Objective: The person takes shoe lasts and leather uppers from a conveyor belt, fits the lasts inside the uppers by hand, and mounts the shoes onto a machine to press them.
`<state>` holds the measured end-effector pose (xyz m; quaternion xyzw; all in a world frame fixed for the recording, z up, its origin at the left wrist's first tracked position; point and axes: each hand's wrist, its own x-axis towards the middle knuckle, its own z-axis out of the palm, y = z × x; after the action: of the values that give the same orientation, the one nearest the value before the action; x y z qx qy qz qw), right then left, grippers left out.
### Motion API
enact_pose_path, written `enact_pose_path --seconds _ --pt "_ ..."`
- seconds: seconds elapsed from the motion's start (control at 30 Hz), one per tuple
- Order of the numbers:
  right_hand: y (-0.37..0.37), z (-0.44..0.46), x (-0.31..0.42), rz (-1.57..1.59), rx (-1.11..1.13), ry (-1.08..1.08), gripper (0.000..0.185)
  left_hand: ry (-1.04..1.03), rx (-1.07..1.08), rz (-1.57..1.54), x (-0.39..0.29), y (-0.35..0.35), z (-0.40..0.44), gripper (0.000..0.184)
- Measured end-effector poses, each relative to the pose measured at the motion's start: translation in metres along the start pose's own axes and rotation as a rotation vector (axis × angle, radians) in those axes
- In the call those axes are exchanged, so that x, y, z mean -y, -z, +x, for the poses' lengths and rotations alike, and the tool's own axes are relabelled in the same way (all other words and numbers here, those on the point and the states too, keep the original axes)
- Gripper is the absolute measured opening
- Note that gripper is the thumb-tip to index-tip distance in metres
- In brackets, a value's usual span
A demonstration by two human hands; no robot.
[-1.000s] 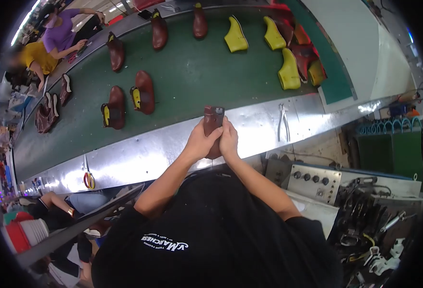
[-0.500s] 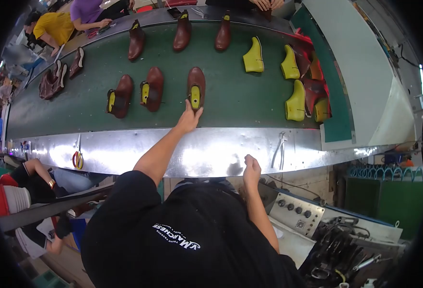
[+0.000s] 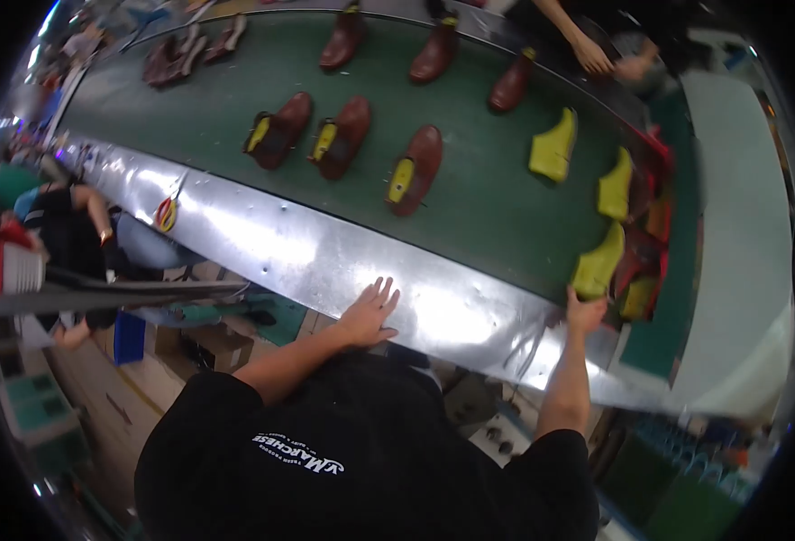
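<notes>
My left hand [image 3: 369, 314] is open above the metal edge, fingers spread, with nothing in it. At the right end of the green belt [image 3: 488, 216], my right hand [image 3: 587, 312] is closed at the near end of a yellow shoe last [image 3: 600, 260]; part of the grip is hidden. Another yellow last [image 3: 614, 185] stands just beyond it, and one more yellow last [image 3: 553, 146] sits to the left. A brown shoe [image 3: 421, 160] with a yellow last inside lies on the belt, away from both hands.
Brown shoes [image 3: 342, 135] lie in rows across the belt. Scissors [image 3: 167, 211] and a blurred pair of pincers [image 3: 533, 338] rest on the metal edge [image 3: 316, 243]. A co-worker's hand [image 3: 590, 52] is at the far side. A pale panel [image 3: 731, 252] borders the right end.
My left hand has let go of the brown shoe and drawn back over the metal edge. My right hand has reached forward to the yellow last. The view has turned and shifted right.
</notes>
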<state>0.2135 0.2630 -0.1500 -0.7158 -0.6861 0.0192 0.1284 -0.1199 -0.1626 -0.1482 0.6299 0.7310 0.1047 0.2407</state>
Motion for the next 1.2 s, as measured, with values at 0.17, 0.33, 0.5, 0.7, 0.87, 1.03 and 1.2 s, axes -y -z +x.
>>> enact_pose_path --seconds 0.17,0.33,0.5,0.7,0.87,1.03,1.2 --pt "-0.060 0.046 -0.004 -0.058 0.025 0.015 0.110 0.019 -0.025 -0.053 0.010 -0.009 0.000 0.095" --pt "-0.070 0.040 0.021 0.235 0.141 -0.266 0.101 0.094 0.020 0.044 0.004 -0.003 -0.006 0.090" --pt "0.023 -0.068 0.058 1.521 0.922 -0.579 0.067 0.286 -0.179 -0.321 -0.010 -0.001 0.028 0.087" --pt "0.132 -0.241 0.143 1.667 1.489 -0.449 0.062 0.703 -0.205 -1.484 -0.032 0.155 0.056 0.093" --pt "0.175 -0.315 0.205 1.746 1.420 -0.058 0.085 0.410 -0.725 -1.673 -0.004 0.220 0.047 0.038" --pt "0.212 -0.358 0.252 1.146 0.966 0.285 0.067 0.030 -0.778 -1.616 -0.039 0.282 -0.020 0.032" --pt "0.192 -0.395 0.241 1.013 0.663 0.402 0.039 -0.149 -0.682 -1.535 -0.050 0.261 -0.049 0.032"
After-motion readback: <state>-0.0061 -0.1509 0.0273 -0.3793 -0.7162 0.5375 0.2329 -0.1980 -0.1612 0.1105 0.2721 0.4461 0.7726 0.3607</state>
